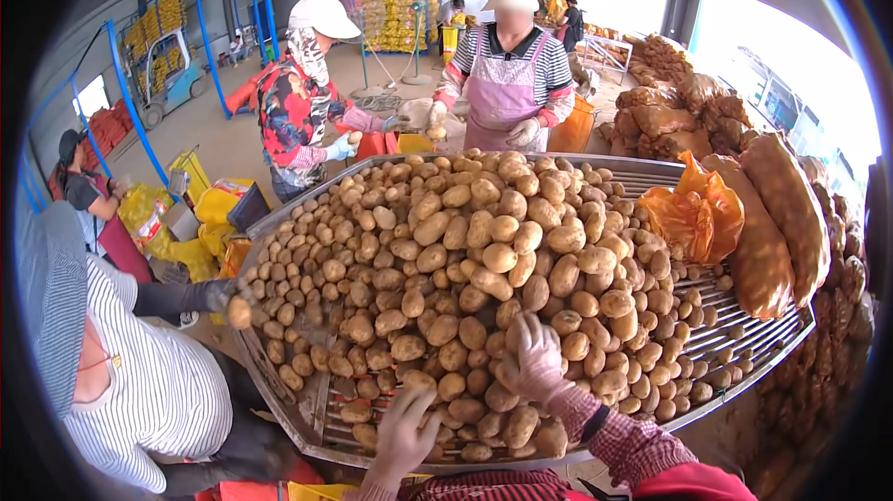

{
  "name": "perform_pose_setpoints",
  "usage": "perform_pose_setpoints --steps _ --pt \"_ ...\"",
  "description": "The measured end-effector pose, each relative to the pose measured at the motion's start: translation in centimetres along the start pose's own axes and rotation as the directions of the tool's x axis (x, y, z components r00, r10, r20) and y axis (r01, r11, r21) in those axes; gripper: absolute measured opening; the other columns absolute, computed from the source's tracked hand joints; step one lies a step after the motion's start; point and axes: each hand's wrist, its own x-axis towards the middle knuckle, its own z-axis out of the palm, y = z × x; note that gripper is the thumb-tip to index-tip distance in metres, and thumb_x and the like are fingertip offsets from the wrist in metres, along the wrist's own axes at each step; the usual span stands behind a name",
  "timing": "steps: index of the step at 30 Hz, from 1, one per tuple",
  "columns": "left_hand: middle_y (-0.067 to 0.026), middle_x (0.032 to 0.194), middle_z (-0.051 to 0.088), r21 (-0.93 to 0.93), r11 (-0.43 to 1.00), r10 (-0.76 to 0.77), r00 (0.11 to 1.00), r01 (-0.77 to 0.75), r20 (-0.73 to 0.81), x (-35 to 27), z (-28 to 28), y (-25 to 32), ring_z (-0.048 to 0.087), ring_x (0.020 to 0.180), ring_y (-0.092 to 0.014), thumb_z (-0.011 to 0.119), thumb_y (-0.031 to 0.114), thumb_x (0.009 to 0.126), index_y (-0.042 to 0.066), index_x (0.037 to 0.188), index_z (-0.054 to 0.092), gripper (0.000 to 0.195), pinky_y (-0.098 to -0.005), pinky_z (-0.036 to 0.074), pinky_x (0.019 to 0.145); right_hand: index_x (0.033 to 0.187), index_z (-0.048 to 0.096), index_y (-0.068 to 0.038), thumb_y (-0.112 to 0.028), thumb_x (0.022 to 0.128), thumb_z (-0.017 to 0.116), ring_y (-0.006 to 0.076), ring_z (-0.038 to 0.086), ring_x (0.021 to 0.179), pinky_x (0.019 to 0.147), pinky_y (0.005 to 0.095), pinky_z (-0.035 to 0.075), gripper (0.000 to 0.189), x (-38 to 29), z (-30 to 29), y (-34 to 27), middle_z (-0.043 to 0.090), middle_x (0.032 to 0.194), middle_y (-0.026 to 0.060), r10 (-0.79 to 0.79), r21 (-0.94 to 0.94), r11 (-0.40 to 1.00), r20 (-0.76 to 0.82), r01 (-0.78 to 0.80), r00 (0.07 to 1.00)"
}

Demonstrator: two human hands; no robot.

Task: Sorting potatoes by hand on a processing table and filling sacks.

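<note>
A large heap of potatoes (446, 264) lies on a slatted metal sorting table (750, 333) in front of me. My left hand (406, 428), in a pale glove, is at the near edge of the heap, fingers spread over the slats and close to a few potatoes; whether it touches one is unclear. My right hand (534, 358), gloved too and with a checked sleeve, rests on the near side of the pile, its fingers bent over potatoes. Its palm side is hidden, so a grip cannot be made out.
Two co-workers (513, 68) (300, 96) stand across the table; another person in a striped shirt (153, 354) is at the left. Full mesh sacks (788, 215) and an orange bag (698, 211) lie on the table's right side. Yellow crates and bags (227, 204) stand beyond the left edge.
</note>
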Motion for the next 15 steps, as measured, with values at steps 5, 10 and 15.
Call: perform_pose_setpoints --steps 5,10,15 --pt "-0.0173 0.130 0.056 0.257 0.906 0.302 0.940 -0.335 0.159 13.4 10.3 -2.3 0.054 0.120 -0.037 0.071 0.017 0.083 0.006 0.126 0.066 0.044 -0.0499 0.043 0.104 0.143 0.043 -0.001 -0.029 0.081 0.074 0.0441 0.048 0.127 0.107 0.0527 0.041 0.075 1.6 -2.8 3.0 0.048 0.143 0.0234 -0.062 0.421 0.907 0.217 -0.036 0.974" --pt "-0.0120 0.125 0.060 0.459 0.822 0.072 0.861 -0.338 0.504 13.5 10.9 -4.1 0.055 0.112 -0.033 0.074 0.034 0.077 0.018 0.113 0.073 0.039 -0.0529 0.037 0.106 0.146 0.045 -0.012 -0.020 0.079 0.073 0.0445 0.041 0.134 0.105 0.0579 0.044 0.073 8.9 -4.8 3.2 0.039 0.150 0.0204 -0.002 0.053 0.999 0.034 0.000 0.999" --pt "-0.0106 0.094 0.065 0.447 0.856 0.088 0.926 -0.259 0.368 9.9 10.8 -7.0 0.062 0.090 -0.031 0.073 0.034 0.077 0.015 0.088 0.073 0.021 -0.0482 0.046 0.086 0.150 0.042 -0.029 -0.025 0.080 0.075 0.0421 0.038 0.138 0.100 0.0732 0.043 0.077 15.3 -2.4 -0.6 0.024 0.159 0.0172 0.119 -0.256 0.966 0.357 -0.025 0.927"
